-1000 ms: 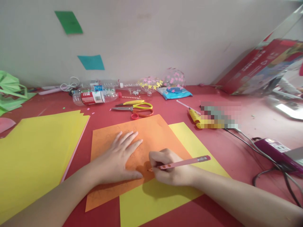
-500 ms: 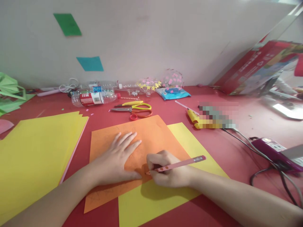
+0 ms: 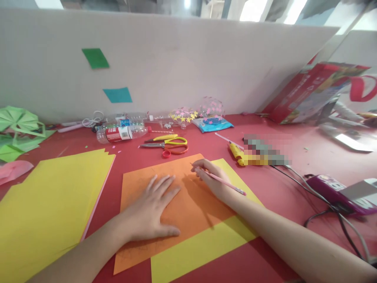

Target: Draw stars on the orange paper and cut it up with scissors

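Note:
My left hand (image 3: 151, 212) lies flat with its fingers spread on an orange sheet of paper (image 3: 188, 212). Faint pencil lines show on the sheet near that hand. Under the orange sheet, and turned at an angle to it, lies a yellow sheet (image 3: 182, 257). In my right hand (image 3: 215, 179) is a pink pencil (image 3: 225, 182), pinched between thumb and fingers. Its point is toward the sheet's far right part and looks raised above the paper, with a shadow falling below. The eraser end points to the lower right.
Yellow paper (image 3: 50, 200) is stacked at left. Behind the orange sheet lie scissors (image 3: 165, 144), a yellow cutter (image 3: 165, 137) and plastic bottles (image 3: 118, 134). A yellow glue gun (image 3: 236, 152), cables (image 3: 309, 184) and a purple box (image 3: 332, 192) lie to the right.
My right hand has lifted the pencil from the near middle of the orange sheet and moved away toward its far edge. My left hand stays flat on the paper. The view has tilted up.

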A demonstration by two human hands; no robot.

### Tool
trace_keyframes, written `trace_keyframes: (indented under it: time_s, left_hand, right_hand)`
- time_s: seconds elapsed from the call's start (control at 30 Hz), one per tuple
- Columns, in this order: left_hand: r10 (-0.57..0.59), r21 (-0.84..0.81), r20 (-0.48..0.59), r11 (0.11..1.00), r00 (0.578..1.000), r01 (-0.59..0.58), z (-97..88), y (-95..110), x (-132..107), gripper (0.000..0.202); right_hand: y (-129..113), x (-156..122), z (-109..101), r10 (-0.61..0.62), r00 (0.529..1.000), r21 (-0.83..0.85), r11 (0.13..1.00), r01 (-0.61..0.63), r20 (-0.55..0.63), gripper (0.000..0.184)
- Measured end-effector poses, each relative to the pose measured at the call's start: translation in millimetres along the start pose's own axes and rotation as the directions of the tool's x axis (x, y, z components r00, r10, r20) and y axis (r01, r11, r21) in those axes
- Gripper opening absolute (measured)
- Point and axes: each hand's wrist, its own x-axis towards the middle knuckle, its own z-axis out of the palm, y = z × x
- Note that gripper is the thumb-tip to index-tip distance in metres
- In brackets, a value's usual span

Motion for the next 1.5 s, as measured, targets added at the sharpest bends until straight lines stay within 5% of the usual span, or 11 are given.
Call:
trace_keyframes:
  time_s: [0.33, 0.47, 0.57, 0.73, 0.9, 1.13, 1.5]
  left_hand:
    - [0.09, -0.018, -0.136, 0.995, 0.987, -0.093, -4.9, 29.8, 3.9, 0.079]
    - [-0.004, 0.001, -0.182, 1.0, 0.983, 0.004, -1.6, 22.2, 8.3, 0.074]
    - [-0.086, 0.032, -0.124, 0.995, 0.989, 0.091, 1.8, 17.2, 10.0, 0.083]
    - [-0.012, 0.051, -0.022, 0.999, 1.0, 0.014, -2.0, 22.2, 12.9, 0.08]
    - [0.03, -0.024, -0.198, 0.999, 0.98, -0.035, -12.7, 19.1, 30.9, 0.058]
    - [-0.081, -0.132, -0.414, 0.991, 0.907, 0.028, 0.6, -3.0, 46.6, 0.018]
    - [0.035, -0.096, -0.463, 0.991, 0.886, -0.089, 10.8, -9.8, 42.6, 0.027]
  right_hand:
    - [-1.7, 2.6, -4.3, -0.094, 0.985, -0.179, 0.977, 0.119, 0.146, 0.023]
    - [-9.9, 1.2, -2.4, -0.015, 0.989, -0.223, 0.974, 0.048, 0.15, 0.022]
    - [-18.3, 0.1, -5.1, 0.027, 0.987, -0.201, 0.98, 0.005, 0.157, 0.024]
    - [-25.4, 7.7, -16.4, 0.081, 0.987, 0.028, 0.996, -0.086, 0.137, 0.031]
    - [-19.9, 15.2, -17.8, 0.089, 0.974, 0.191, 0.973, -0.129, 0.207, 0.006]
    - [5.5, 17.5, -6.4, 0.077, 0.961, 0.274, 0.95, -0.152, 0.265, 0.009]
    - [5.8, 17.9, -1.8, 0.009, 0.98, 0.246, 0.968, -0.058, 0.198, 0.004]
